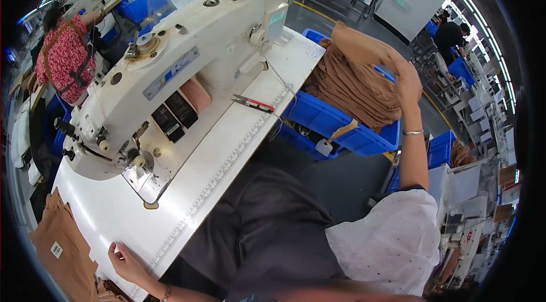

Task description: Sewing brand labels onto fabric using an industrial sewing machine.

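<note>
My right hand (406,81) is stretched out over a blue bin (341,127) at the right. Its fingers are closed on the edge of a brown fabric piece (357,45), lifted above a stack of brown fabric pieces (347,89) in the bin. My left hand (128,265) rests at the front left of the white sewing table (108,211), fingers loosely bent and apart, holding nothing. Beside it at the left edge lies a pile of brown fabric (60,231) with a small white label. Between my hands stands a white sewing machine (187,57).
Red-handled thread snips (253,103) lie on the table near a printed ruler strip (210,185). Two black packets (173,117) sit under the machine arm. A second blue bin (441,151) stands farther right. One person (68,54) works at the far left, another (449,34) at far right.
</note>
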Demonstrator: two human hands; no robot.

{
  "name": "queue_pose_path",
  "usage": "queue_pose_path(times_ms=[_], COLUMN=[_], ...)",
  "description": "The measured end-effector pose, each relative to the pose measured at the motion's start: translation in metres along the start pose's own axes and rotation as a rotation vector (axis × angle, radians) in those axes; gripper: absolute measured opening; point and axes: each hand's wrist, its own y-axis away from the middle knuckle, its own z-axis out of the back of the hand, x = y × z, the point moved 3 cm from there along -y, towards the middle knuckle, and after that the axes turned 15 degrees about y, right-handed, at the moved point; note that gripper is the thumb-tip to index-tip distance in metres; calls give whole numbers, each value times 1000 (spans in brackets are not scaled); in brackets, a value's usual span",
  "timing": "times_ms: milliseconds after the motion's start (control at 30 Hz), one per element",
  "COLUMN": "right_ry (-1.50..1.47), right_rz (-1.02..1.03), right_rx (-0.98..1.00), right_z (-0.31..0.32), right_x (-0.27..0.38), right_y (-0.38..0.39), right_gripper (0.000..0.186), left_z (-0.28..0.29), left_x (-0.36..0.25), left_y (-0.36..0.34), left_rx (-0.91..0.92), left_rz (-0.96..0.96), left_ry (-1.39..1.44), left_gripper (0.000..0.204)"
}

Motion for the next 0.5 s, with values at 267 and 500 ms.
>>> queue_pose_path(times_ms=[267, 500], right_ry=[147, -351], right_rz=[-28, -166], right_rx=[658, 482], right_z=[-177, -139], right_x=[17, 32], right_y=[115, 76], right_gripper=[55, 70], left_z=[0, -1], left_x=[0, 3], left_y=[-1, -2], left_rx=[6, -4], left_rz=[-50, -28], left_ry=[11, -38], left_gripper=[29, 29])
